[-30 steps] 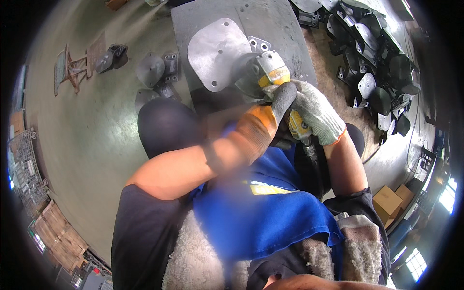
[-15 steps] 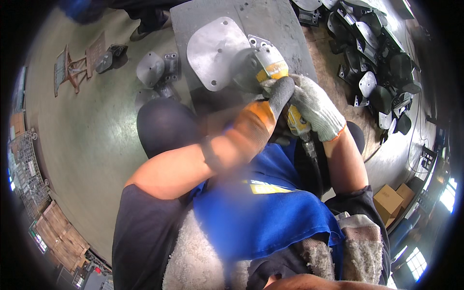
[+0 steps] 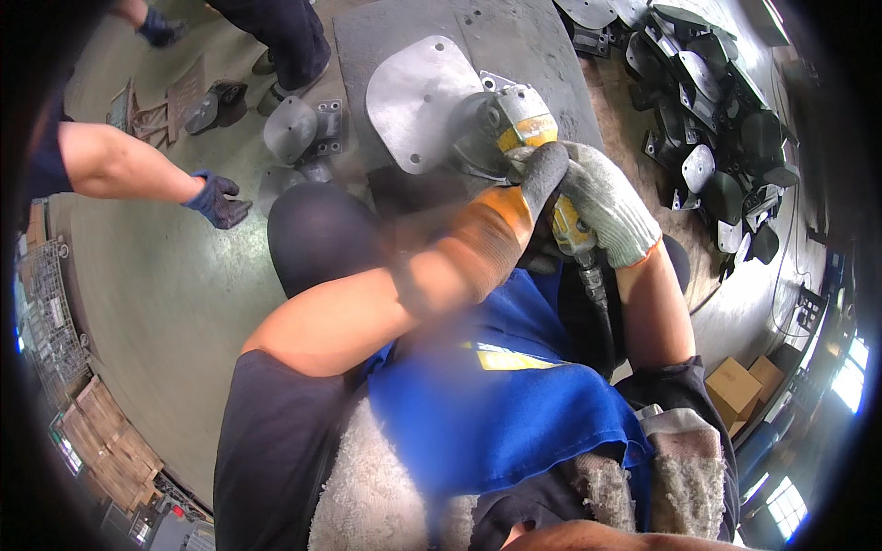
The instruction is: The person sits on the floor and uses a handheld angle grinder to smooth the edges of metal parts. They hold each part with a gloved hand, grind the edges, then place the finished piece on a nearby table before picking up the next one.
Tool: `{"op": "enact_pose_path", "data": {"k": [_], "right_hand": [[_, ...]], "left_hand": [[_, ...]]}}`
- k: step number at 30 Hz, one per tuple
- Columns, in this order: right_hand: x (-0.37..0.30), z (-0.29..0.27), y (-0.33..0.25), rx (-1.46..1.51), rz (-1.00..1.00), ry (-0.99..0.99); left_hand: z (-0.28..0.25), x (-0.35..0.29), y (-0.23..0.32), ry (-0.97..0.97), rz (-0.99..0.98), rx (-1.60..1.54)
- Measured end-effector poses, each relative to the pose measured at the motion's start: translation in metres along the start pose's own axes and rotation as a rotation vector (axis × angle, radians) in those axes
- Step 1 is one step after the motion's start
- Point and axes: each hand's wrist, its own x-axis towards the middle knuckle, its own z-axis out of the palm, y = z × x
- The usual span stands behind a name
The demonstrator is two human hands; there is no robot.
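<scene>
My right hand, in a white knit glove, is wrapped round the body of a yellow air grinder. My left hand, gloved in orange and grey, is closed on the same tool just below its head. The grinder's round disc is at the right edge of a metal part with a flat, rounded grey plate, seemingly touching it. Holes dot this plate, and a bracket with holes shows behind the tool head. From the grinder's lower end a dark hose runs down past my lap.
The part lies on a grey metal worktop. Similar metal parts are heaped at right; others stand on the floor at left. A co-worker's gloved hand reaches in from the left. Cardboard boxes sit at lower right.
A co-worker's arm and gloved hand have come in from the left, and their legs have moved nearer. My hands keep their hold on the grinder; the view has shifted slightly.
</scene>
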Motion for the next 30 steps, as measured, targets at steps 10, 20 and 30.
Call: {"op": "enact_pose_path", "data": {"k": [10,20,30], "right_hand": [[-0.024,0.004,-0.016,0.145,0.082,0.073],[-0.047,-0.009,-0.028,0.065,0.142,0.085],[-0.014,0.024,-0.038,-0.085,0.191,-0.178]], "left_hand": [[-0.006,-0.021,0.0,0.242,0.387,-0.049],[-0.141,-0.02,-0.031,0.673,-0.066,-0.828],[-0.189,-0.014,-0.067,0.901,-0.326,-0.955]]}}
